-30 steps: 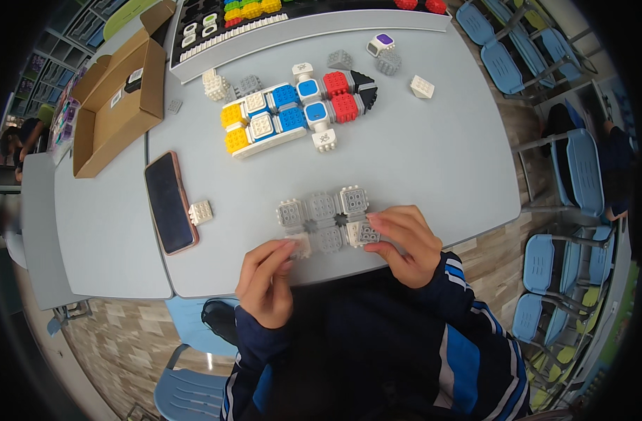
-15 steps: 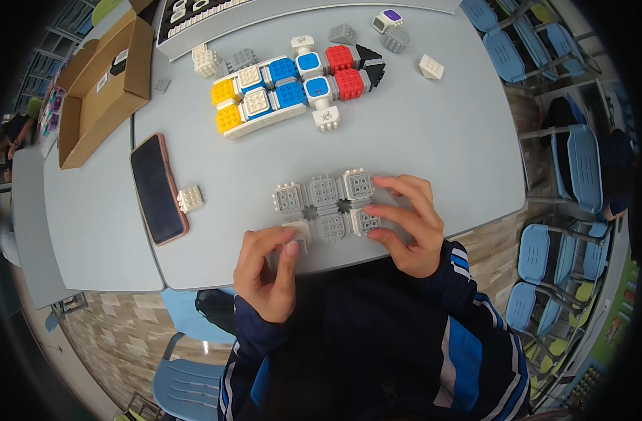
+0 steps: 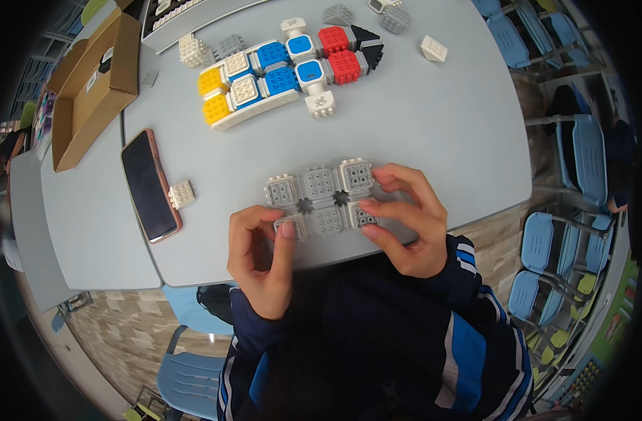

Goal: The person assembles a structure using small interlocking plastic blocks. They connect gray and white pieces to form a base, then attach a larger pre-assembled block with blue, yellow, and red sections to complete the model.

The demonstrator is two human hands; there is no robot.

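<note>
In front of me on the table lies a two-row assembly of grey and white studded building blocks (image 3: 319,184). Its corner blocks are white with grey faces, and the middle ones are grey. My left hand (image 3: 261,259) pinches the near-left corner block (image 3: 291,226) between thumb and forefinger, partly covering it. At the opposite end, my right hand (image 3: 411,228) has its thumb and fingers closed on the right-hand blocks (image 3: 364,214). Beyond my hands sits a larger block model (image 3: 279,78) in yellow, white, blue, red and black.
A phone (image 3: 151,184) lies at the left, with a loose white block (image 3: 182,194) against it. An open cardboard box (image 3: 100,95) stands farther left. Loose grey blocks (image 3: 395,19) and a white block (image 3: 433,48) lie at the back. Blue chairs (image 3: 572,161) stand to the right.
The near-left corner block was tilted with its white side up; now its grey face is up, level with the others. My left hand still pinches it, and my right hand keeps its grip.
</note>
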